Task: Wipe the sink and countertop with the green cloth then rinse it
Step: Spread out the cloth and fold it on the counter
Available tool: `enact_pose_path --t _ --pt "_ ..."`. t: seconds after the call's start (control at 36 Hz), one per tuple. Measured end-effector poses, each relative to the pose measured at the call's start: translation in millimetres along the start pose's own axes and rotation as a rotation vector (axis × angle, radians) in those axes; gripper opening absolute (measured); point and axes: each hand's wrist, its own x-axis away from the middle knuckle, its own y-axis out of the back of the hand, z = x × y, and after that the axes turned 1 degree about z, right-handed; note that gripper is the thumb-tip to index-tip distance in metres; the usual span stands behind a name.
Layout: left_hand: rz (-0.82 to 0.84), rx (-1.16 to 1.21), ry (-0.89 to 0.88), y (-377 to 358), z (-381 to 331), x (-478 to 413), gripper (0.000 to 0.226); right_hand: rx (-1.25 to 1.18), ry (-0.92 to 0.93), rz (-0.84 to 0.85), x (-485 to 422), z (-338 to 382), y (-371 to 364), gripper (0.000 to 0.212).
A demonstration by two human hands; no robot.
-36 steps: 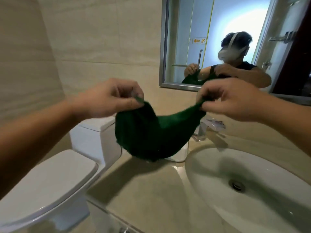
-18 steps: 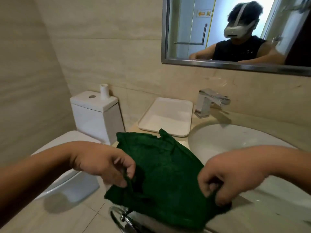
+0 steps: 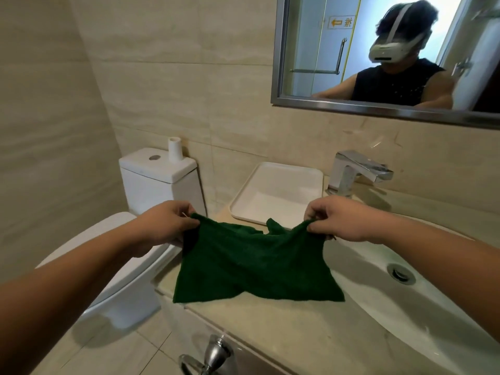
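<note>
Top corners pinched by left grip [image 3: 167,226] and right grip [image 3: 335,220]; cloth [image 3: 251,266] stretched wide, hem on tabletop [image 3: 270,326] left of sink [image 3: 378,293], likely for broad wiping face

Beige countertop [image 3: 270,326], white tray [image 3: 276,190] at back, green cloth [image 3: 251,266] trailing onto it

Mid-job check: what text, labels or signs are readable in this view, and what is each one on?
"推" beside a left-pointing arrow: yellow sign on the glass door reflected in the mirror; slightly blurred, best reading.
No readable marks on the faucet, toilet tank, tray, headset or green cloth.
</note>
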Motion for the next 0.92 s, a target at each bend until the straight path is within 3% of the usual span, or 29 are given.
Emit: enact_pose_path --t 0.11,0.33,0.44,0.53,0.58,0.67,0.72,0.81,0.92 --pt "-0.139 -0.308 -0.068 -4.4 0.2 -12.4 0.005 0.119 -0.021 -0.09 -17.3 -0.1 -0.7 0.005" --pt "-0.128 -0.513 -0.117 -18.8 -3.6 -22.4 0.007 0.253 -0.069 0.003 -24.5 -5.1 3.5 0.007" --pt "-0.156 -0.457 -0.181 -14.7 -13.0 -15.8 0.007 0.288 -0.063 0.034 -21.4 -3.9 6.0 0.007" --pt "-0.155 -0.261 -0.328 -10.0 -38.0 0.2 0.006 0.355 -0.071 0.085 -17.7 1.2 9.9 0.009" --pt "-0.102 -0.155 -0.433 -9.3 -61.5 11.4 0.006 0.398 -0.045 0.083 -14.0 9.8 14.0 0.025" --pt "0.044 -0.08 -0.557 -12.0 -97.9 24.8 0.005 0.121 0.101 0.028 -6.4 37.6 21.7 0.067" --pt "0.096 -0.112 -0.618 -14.8 -120.4 30.6 0.004 -0.132 0.244 0.129 -0.3 63.2 23.7 0.074" --pt "0.132 -0.153 -0.683 -18.2 -149.0 37.8 0.009 -0.297 0.326 0.213 6.8 88.5 22.7 0.057" --pt "0.089 -0.165 -0.718 -12.8 -169.4 43.3 0.014 -0.227 0.29 0.098 14.6 93.5 22.6 0.035"
